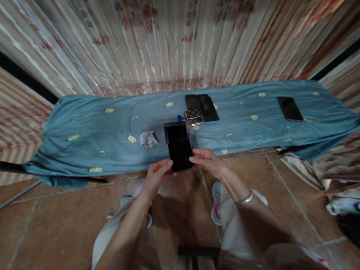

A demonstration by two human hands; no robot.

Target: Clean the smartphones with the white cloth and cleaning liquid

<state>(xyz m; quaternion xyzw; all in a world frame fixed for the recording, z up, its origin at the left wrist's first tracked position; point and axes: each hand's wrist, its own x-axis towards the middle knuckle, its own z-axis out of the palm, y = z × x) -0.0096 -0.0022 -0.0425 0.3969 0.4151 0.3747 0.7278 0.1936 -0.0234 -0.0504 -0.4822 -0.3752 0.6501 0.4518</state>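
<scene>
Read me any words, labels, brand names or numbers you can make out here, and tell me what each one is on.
None can be read.
Phone held by left hand and right hand: dark screen, upper part blurred out.
Phones on the blue cloth, at and: blank dark screens.
Checkered case: pattern only.
Curtain: red floral print, no lettering.

The scene is lit dimly and evenly, with a warmer glow seen at the upper right. Strong wide-angle bending is seen at the edges, and the curtain [170, 34] is rendered softly.
</scene>
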